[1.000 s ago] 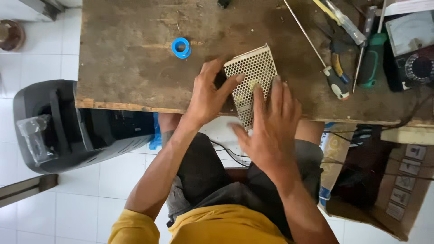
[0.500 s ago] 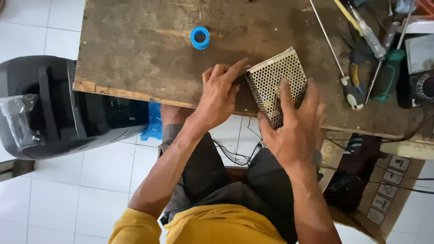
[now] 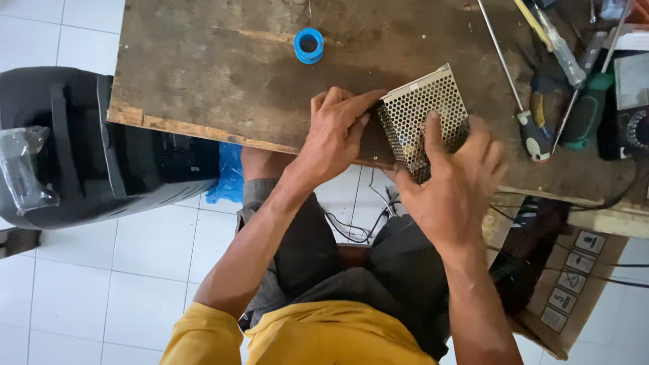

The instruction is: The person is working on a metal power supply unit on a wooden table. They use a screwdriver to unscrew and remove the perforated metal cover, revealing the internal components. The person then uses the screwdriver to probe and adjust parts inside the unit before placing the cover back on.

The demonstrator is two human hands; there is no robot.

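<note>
- The left hand [image 3: 338,132] lies flat on the bench [image 3: 203,74], fingers together and stretched out, their tips pressed against the left end of the perforated metal box [image 3: 422,115]; it braces the box rather than wrapping round it.
- The right hand [image 3: 453,182] comes over the near right corner of the box, fingers spread and laid on the mesh top. Its thumb side is hidden, so whether this grip closes round the edge I cannot tell.
- The box itself lies at the near edge of the bench, turned at an angle, its far corner tilted a little upward.
- By my judgement, the step in hand is settling or turning the box into a working position. The next move would call for a firm hold on both ends, since the box sits close to the bench edge and could slip off.
- Farther out: a blue tape roll [image 3: 309,45] lies well apart on the bench, and screwdrivers [image 3: 534,128] and a meter [image 3: 632,101] lie to the right.
- A black case [image 3: 81,149] stands on the tiled floor to the left.
</note>
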